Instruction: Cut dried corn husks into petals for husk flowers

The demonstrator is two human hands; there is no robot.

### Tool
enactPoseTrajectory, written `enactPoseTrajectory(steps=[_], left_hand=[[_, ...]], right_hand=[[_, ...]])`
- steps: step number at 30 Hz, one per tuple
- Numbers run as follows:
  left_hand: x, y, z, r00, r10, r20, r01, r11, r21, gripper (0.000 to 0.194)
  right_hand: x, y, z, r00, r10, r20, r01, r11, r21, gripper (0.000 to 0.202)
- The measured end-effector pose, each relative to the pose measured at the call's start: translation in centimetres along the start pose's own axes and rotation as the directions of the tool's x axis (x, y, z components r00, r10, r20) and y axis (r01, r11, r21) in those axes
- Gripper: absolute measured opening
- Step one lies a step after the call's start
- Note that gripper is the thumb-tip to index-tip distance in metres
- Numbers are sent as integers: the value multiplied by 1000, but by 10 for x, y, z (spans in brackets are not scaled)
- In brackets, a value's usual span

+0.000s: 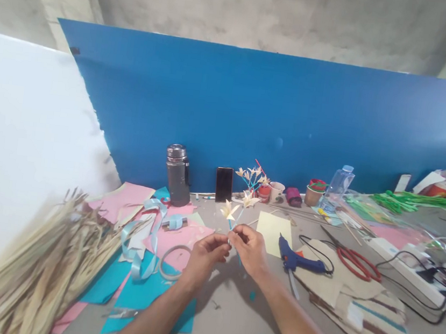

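Observation:
A cream handmade flower [228, 211] on a thin light-blue stem stands up from between my hands. Another pale flower [248, 200] on a slender stem rises just to its right, above my right hand. My left hand [206, 256] is closed, thumb and fingertips pinching the stem low down. Close against it, my right hand [252, 249] is closed too, its fingers pinched on the stem; they hide much of it, and a bit of blue stem shows below. Behind them, a bunch of similar cream flowers [252, 177] stands upright by a red container [263, 193].
Dried husks [31, 273], light-blue ribbon [138, 265], tape [169, 275] and coloured paper [107, 283] lie left. A thermos [178, 180] and phone [223, 184] stand behind. On the right are a glue gun [301, 260], red-handled scissors [357, 264], a glove [370, 320] and a power strip [401, 267].

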State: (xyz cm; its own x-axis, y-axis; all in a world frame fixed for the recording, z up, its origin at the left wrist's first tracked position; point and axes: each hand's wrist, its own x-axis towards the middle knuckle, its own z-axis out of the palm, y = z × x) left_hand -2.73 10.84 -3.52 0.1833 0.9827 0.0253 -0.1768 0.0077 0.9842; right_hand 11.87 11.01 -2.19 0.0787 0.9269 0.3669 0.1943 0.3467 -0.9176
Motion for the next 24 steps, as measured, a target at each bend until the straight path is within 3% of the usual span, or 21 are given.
enactPoseTrajectory(steps=[4,9,12,15,18,20,24], left_hand=[[0,3,-2,999,33,-26,-32,999,10,25],[0,3,0,999,31,-10,-31,999,30,23],[0,1,1,999,31,-17,-30,998,47,22],[2,-1,-1,999,15,-42,-16,1000,-5,25],[6,-4,-4,998,-8,-67,2,997,-81,29],[9,-5,-5,996,-28,-90,19,995,-95,29],[9,-5,-6,991,-71,-111,58,991,-123,31]], right_hand=[[1,2,0,997,-62,-55,60,998,-32,22],[0,6,4,994,-104,-34,102,994,-37,18],[0,6,3,998,-60,-23,60,998,-17,18],[5,9,-6,995,5,-96,-6,1000,-15,28],[14,13,-20,988,13,-157,-45,977,-206,30],[19,15,-27,990,46,-131,-101,888,-449,33],[17,17,-27,975,221,-7,-140,592,-794,45]])
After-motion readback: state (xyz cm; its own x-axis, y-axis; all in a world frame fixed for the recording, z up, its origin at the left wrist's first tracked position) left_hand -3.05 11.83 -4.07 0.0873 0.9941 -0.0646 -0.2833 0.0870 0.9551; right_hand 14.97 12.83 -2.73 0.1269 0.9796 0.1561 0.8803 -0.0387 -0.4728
